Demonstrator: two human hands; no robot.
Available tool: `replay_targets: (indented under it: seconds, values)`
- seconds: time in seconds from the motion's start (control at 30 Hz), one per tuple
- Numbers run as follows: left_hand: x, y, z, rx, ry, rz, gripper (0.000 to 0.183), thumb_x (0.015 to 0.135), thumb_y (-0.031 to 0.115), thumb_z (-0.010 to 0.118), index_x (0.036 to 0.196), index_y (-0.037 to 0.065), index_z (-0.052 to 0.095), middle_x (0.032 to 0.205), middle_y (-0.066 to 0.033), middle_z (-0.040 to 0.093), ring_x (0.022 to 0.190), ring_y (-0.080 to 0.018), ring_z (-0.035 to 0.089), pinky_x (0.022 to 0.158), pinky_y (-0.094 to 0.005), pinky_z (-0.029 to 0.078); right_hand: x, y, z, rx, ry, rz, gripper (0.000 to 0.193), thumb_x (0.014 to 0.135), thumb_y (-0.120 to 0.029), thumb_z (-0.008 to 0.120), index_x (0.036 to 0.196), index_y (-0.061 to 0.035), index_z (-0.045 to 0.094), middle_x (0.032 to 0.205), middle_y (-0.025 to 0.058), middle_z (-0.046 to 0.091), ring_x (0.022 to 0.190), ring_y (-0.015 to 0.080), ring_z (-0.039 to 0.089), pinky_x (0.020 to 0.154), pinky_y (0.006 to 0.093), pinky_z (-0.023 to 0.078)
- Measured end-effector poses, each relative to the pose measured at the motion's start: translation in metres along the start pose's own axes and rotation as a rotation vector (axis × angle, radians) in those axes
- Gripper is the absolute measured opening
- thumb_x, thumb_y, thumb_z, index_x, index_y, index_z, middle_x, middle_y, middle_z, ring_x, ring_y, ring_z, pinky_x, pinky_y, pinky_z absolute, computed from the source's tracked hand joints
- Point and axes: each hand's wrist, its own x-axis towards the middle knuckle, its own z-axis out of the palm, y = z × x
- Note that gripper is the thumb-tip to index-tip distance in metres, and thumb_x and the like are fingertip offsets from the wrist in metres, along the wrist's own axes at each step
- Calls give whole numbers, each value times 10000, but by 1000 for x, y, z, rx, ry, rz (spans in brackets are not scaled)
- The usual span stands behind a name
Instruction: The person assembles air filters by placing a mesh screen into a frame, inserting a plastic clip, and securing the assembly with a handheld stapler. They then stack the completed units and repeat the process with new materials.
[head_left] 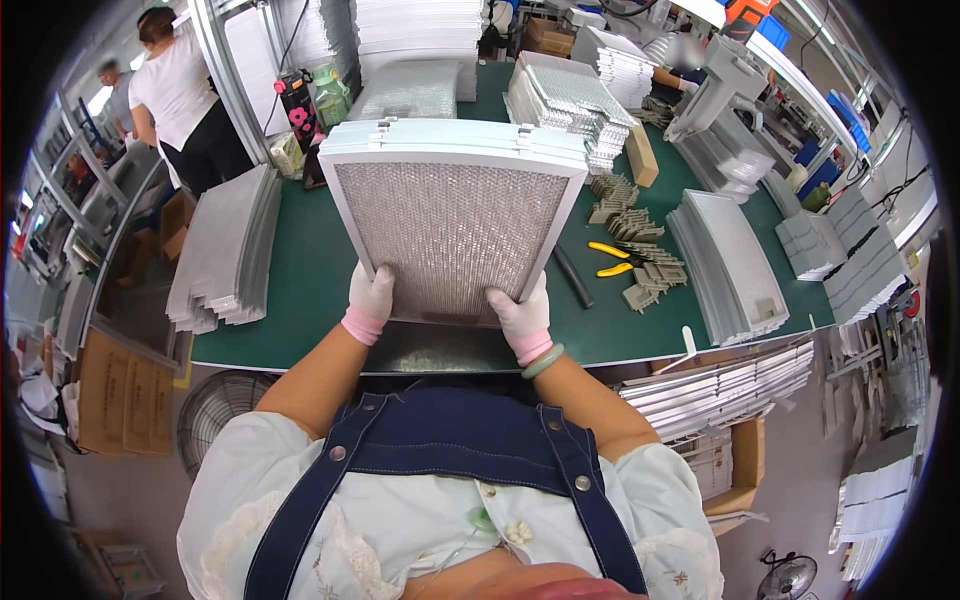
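A stack of metal mesh filter panels [450, 225] with pale frames stands tilted up over the near middle of the green table. My left hand [370, 298], in a white glove with a pink cuff, grips its lower left edge, thumb on the front face. The lower right edge is gripped the same way by my right hand [523, 315], gloved alike. Small clips show along the upper edge of the stack. My other fingers are hidden behind the panels.
Yellow-handled pliers [610, 260], a dark rod [573, 276] and several grey clips [645, 270] lie to the right on the green table [320, 335]. Piles of frame strips stand left [228, 245] and right [728, 265]. Mesh sheets [570, 95] are stacked behind. Other people [185, 95] are farther off.
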Motion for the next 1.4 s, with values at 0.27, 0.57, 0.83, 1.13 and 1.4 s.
replay_targets:
  seconds: [0.27, 0.57, 0.83, 1.13, 1.4]
  values:
    - [-1, -4, 1, -24, 3, 34, 717, 928, 555, 536, 1275, -72, 512, 1192, -132, 610, 1099, -244, 563, 968, -379, 427, 0, 2, 2, 34, 17, -7, 767, 710, -247, 865, 1269, 59, 438, 1115, 126, 633, 1006, 195, 622, 903, 338, 502]
    - [2, -2, 5, -111, 9, 51, 677, 919, 521, 584, 1278, -50, 524, 1209, -116, 608, 1110, -230, 561, 971, -368, 426, 2, 2, 3, 106, 12, 17, 757, 714, -251, 861, 1268, 56, 446, 1123, 118, 618, 1012, 181, 610, 906, 331, 501]
    - [1, 2, 8, -20, 69, 39, 619, 884, 549, 631, 1088, -29, 546, 863, -17, 504, 816, -144, 479, 772, -324, 455, 0, 8, 7, 74, 86, -114, 732, 716, -352, 861, 1199, 61, 496, 1082, 115, 583, 990, 214, 587, 876, 357, 484]
    - [-2, -1, -3, 69, -11, -5, 626, 878, 472, 640, 1237, -26, 517, 1122, -192, 598, 1069, -272, 579, 947, -361, 451, -5, 32, -5, -270, -12, -227, 725, 818, -233, 740, 1356, 98, 383, 1279, 191, 503, 1184, 291, 479, 1071, 411, 343]
    - [-35, -16, 7, 52, -79, -125, 702, 880, 524, 624, 1283, -31, 476, 1199, -202, 576, 1158, -304, 549, 995, -367, 421, -2, 35, -9, 110, -193, -129, 1071, 806, -510, 765, 1502, 62, 184, 1464, 184, 376, 1311, 292, 404, 1128, 418, 299]
